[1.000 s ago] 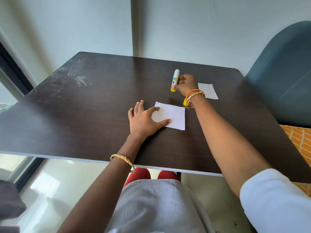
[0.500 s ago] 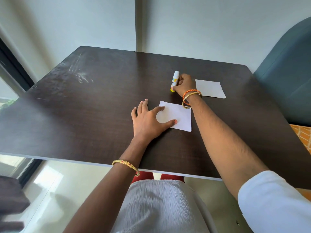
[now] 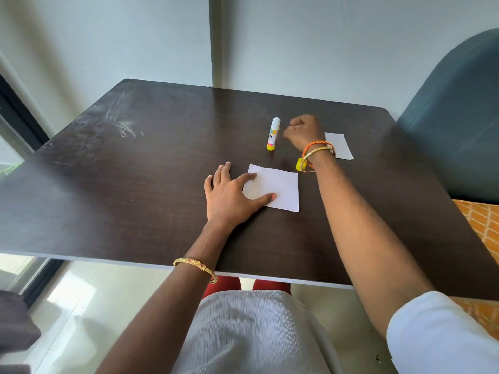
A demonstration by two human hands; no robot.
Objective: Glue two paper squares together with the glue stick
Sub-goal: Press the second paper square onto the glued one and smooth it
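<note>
A white and yellow glue stick stands upright, capped, on the dark table. My right hand is just to its right, fingers curled, a small gap away from the stick and holding nothing. A white paper square lies flat near the table's middle; my left hand rests on the table with thumb and forefinger pressing the square's left part. A second white paper square lies farther right, partly hidden behind my right wrist.
A blue-grey chair back stands at the table's right side, with an orange patterned cushion below it. A pale wall runs behind the table. A dark window frame is at the left.
My right hand has let go of the glue stick and drawn slightly to the right; the stick now stands alone. My left hand stays on the near paper square.
</note>
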